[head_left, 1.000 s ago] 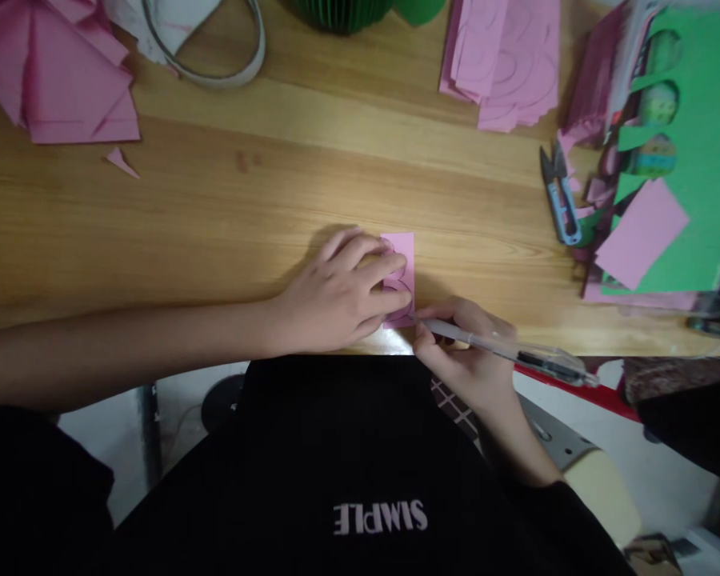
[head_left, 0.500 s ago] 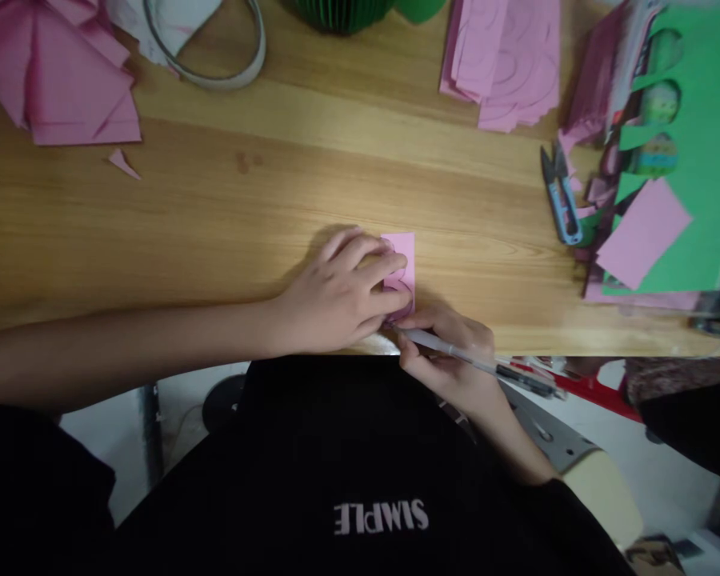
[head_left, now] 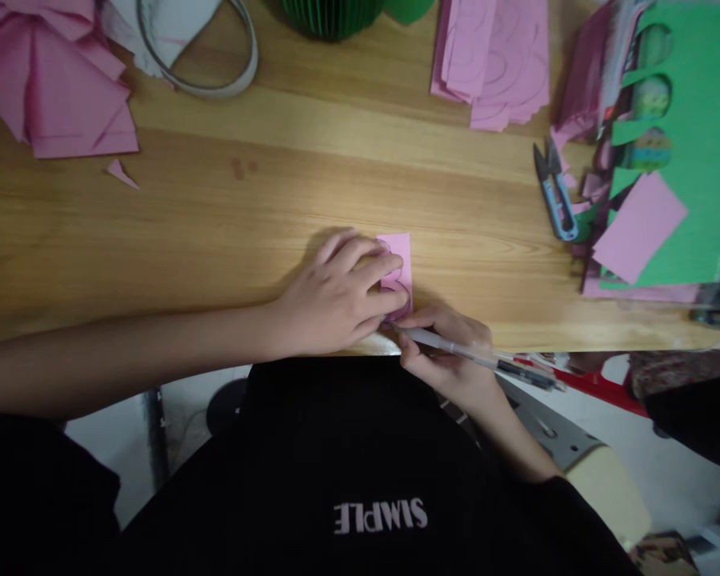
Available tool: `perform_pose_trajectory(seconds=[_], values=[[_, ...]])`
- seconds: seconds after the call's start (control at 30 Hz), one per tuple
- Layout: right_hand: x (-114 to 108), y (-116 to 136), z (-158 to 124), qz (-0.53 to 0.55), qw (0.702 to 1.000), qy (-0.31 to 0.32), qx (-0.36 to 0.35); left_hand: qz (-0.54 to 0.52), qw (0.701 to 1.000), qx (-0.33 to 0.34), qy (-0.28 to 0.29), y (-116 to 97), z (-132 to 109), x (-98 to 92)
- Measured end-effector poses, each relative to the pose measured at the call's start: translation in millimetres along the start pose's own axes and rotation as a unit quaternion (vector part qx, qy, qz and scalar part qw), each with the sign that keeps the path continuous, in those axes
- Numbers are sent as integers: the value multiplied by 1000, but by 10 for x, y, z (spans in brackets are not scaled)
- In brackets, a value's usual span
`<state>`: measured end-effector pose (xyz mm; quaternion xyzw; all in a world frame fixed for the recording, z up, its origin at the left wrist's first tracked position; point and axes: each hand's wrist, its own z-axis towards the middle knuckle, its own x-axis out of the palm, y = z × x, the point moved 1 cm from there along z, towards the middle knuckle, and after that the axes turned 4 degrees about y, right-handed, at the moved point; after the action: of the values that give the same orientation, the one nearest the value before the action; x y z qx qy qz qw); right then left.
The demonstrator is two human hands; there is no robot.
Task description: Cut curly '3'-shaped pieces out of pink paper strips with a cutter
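Note:
Close to the table's front edge lies a small pink paper rectangle (head_left: 403, 260) with dark curved lines drawn on it. My left hand (head_left: 348, 292) rests on it, palm down, fingers stretched out and spread, covering its left side. In my right hand (head_left: 450, 344) is a slim pen (head_left: 432, 339) with a pale barrel, pinched between thumb and fingers. Its tip meets the lower end of the pink paper beside my left fingertips. The exact point of contact is partly hidden by the fingers.
Blue thread snips (head_left: 557, 192) lie at the right, beside a green sheet (head_left: 705, 160) and a blank pink card (head_left: 641, 228). Marked pink papers (head_left: 510, 68) are stacked at the back. A pink paper bow (head_left: 78, 96) and a pale ring-shaped band (head_left: 240, 80) sit back left.
The whole view has shifted slightly. Both hands keep almost the same pose on the paper, with the pen still at its lower end.

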<state>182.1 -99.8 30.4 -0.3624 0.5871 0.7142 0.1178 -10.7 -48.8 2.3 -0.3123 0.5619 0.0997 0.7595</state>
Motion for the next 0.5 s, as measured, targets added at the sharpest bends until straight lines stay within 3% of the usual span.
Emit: perform_pose_trajectory(seconds=[0.5], values=[[-115, -57, -7, -45, 998, -13, 41, -6, 1000, 2, -4, 0, -3, 3]])
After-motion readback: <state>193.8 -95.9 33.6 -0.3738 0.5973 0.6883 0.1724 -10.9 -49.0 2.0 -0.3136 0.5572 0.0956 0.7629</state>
